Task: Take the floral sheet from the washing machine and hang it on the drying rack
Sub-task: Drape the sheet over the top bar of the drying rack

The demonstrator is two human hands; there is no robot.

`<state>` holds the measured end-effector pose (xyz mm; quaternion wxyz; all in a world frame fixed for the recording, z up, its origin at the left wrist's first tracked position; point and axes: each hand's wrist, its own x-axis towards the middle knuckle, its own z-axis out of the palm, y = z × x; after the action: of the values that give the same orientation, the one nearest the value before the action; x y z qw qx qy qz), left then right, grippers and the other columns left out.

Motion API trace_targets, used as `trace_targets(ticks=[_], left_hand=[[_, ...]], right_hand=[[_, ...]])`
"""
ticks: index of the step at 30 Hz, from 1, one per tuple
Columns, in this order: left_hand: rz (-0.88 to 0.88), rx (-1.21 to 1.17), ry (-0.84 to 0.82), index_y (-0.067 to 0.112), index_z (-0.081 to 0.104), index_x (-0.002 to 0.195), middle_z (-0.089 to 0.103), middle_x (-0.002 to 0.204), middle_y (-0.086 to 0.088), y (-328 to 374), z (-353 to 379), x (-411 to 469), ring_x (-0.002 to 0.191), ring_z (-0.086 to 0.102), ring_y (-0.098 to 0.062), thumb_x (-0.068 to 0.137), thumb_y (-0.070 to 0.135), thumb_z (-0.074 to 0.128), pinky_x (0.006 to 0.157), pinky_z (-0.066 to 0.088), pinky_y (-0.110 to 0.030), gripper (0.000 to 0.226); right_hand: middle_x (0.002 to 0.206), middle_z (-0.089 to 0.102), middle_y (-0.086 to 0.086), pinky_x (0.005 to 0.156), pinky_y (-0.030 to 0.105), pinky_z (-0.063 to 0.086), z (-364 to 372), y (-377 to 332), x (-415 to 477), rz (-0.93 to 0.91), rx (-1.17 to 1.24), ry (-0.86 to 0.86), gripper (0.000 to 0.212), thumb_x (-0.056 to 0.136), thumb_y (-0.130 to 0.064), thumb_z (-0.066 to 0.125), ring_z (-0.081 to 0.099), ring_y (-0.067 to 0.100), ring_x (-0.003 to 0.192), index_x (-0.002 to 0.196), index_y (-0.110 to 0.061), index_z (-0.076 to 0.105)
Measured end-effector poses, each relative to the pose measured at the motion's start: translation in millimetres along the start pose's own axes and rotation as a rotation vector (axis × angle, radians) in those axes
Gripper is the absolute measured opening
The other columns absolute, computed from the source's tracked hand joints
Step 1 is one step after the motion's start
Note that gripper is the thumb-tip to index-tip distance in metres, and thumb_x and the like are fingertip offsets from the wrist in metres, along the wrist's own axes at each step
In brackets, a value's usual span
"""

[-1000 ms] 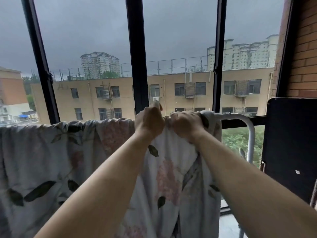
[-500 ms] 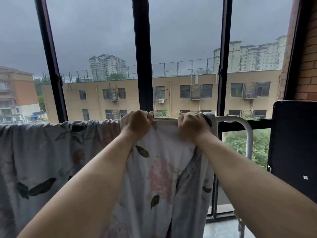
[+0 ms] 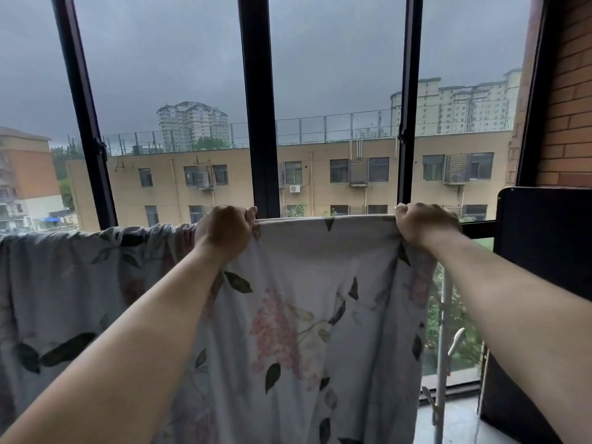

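The floral sheet (image 3: 320,283), pale with pink blooms and dark leaves, hangs over the top bar of the drying rack and runs off the left edge of view. My left hand (image 3: 226,229) grips its top edge near the middle. My right hand (image 3: 423,224) grips the top edge at the sheet's right end. Between my hands the cloth is stretched flat; left of my left hand it is bunched. The rack's top bar is hidden under the cloth, and only its pale right leg (image 3: 443,331) shows below my right arm.
A black-framed window (image 3: 259,107) stands just behind the rack. A tall dark panel (image 3: 541,267) rises at the right beside a brick wall (image 3: 573,91). Pale floor shows at the lower right.
My hands have moved apart along the top edge, the right one sliding to the rack's right end. The bunched cloth between them is now spread flat.
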<state>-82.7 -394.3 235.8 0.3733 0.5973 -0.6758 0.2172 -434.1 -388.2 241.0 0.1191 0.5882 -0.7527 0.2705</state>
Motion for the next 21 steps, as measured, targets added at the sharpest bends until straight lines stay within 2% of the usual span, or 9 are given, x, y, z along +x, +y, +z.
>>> trace_targets(ticks=[3,5,7,8,10,12,15,17,21], left_hand=[[0.009,0.073,-0.029,0.019,0.072,0.09,0.071,0.09,-0.014,8.1,4.8,-3.6,0.084,0.065,-0.034,0.1,0.06,0.021,0.072,0.047,-0.035,0.067],[0.037,0.09,-0.056,0.021,0.066,0.071,0.068,0.078,-0.006,15.9,7.4,-6.0,0.075,0.062,-0.028,0.091,0.073,0.007,0.068,0.046,-0.034,0.081],[0.037,0.069,-0.086,0.02,0.059,0.062,0.062,0.069,-0.002,24.9,6.2,-6.0,0.07,0.058,-0.025,0.087,0.078,0.004,0.065,0.042,-0.032,0.085],[0.035,0.056,-0.1,0.019,0.059,0.061,0.06,0.066,0.0,29.4,5.3,-6.0,0.069,0.057,-0.024,0.087,0.079,0.006,0.064,0.04,-0.032,0.084],[0.049,0.04,-0.106,0.02,0.057,0.064,0.056,0.064,0.005,38.0,4.8,-6.6,0.068,0.053,-0.022,0.088,0.077,0.01,0.064,0.035,-0.032,0.078],[0.077,0.031,-0.094,0.024,0.054,0.069,0.06,0.069,0.005,44.5,6.6,-8.1,0.071,0.053,-0.022,0.09,0.076,0.012,0.066,0.034,-0.032,0.07],[0.069,-0.003,-0.082,0.027,0.058,0.076,0.069,0.08,0.003,49.0,8.4,-8.3,0.077,0.059,-0.024,0.093,0.073,0.016,0.066,0.033,-0.032,0.064],[0.039,0.008,-0.088,0.025,0.068,0.084,0.067,0.077,0.004,47.7,6.9,-8.3,0.073,0.056,-0.023,0.095,0.07,0.02,0.065,0.032,-0.031,0.067],[0.009,-0.002,-0.061,0.023,0.073,0.086,0.072,0.087,-0.003,38.8,6.6,-4.2,0.074,0.055,-0.025,0.099,0.056,0.031,0.067,0.035,-0.031,0.055]], right_hand=[[0.133,0.059,0.02,0.106,0.046,0.034,5.5,-6.0,-3.6,-0.007,-0.04,0.021,0.056,0.101,-0.036,0.021,0.05,0.037,0.123,0.126,-0.008,0.062],[0.133,0.061,0.016,0.115,0.052,0.023,10.4,-19.9,-10.0,-0.053,-0.086,0.048,0.058,0.102,-0.037,0.019,0.047,0.035,0.128,0.123,-0.01,0.065],[0.124,0.067,0.014,0.117,0.055,0.012,16.3,-40.3,-19.6,-0.132,-0.076,0.078,0.061,0.103,-0.037,0.016,0.05,0.033,0.126,0.114,-0.011,0.069],[0.115,0.069,0.015,0.117,0.055,0.011,19.8,-52.2,-25.0,-0.182,-0.048,0.089,0.061,0.103,-0.037,0.015,0.054,0.033,0.12,0.107,-0.011,0.07],[0.098,0.071,0.014,0.116,0.053,0.021,25.3,-79.1,-38.0,-0.279,0.026,0.088,0.06,0.104,-0.036,0.012,0.061,0.029,0.101,0.091,-0.012,0.066],[0.089,0.065,0.011,0.109,0.047,0.032,29.5,-107.0,-49.3,-0.353,0.101,0.067,0.058,0.105,-0.038,0.012,0.057,0.026,0.088,0.083,-0.014,0.06],[0.108,0.065,0.015,0.097,0.039,0.037,33.1,-139.2,-59.4,-0.426,0.199,0.03,0.054,0.104,-0.04,0.018,0.056,0.029,0.103,0.099,-0.011,0.063],[0.119,0.064,0.015,0.098,0.037,0.037,34.2,-145.8,-60.4,-0.459,0.236,0.019,0.05,0.104,-0.038,0.021,0.055,0.029,0.112,0.107,-0.011,0.064],[0.124,0.065,0.012,0.098,0.037,0.038,30.7,-129.8,-55.2,-0.492,0.228,0.003,0.049,0.105,-0.038,0.022,0.057,0.028,0.114,0.116,-0.014,0.063]])
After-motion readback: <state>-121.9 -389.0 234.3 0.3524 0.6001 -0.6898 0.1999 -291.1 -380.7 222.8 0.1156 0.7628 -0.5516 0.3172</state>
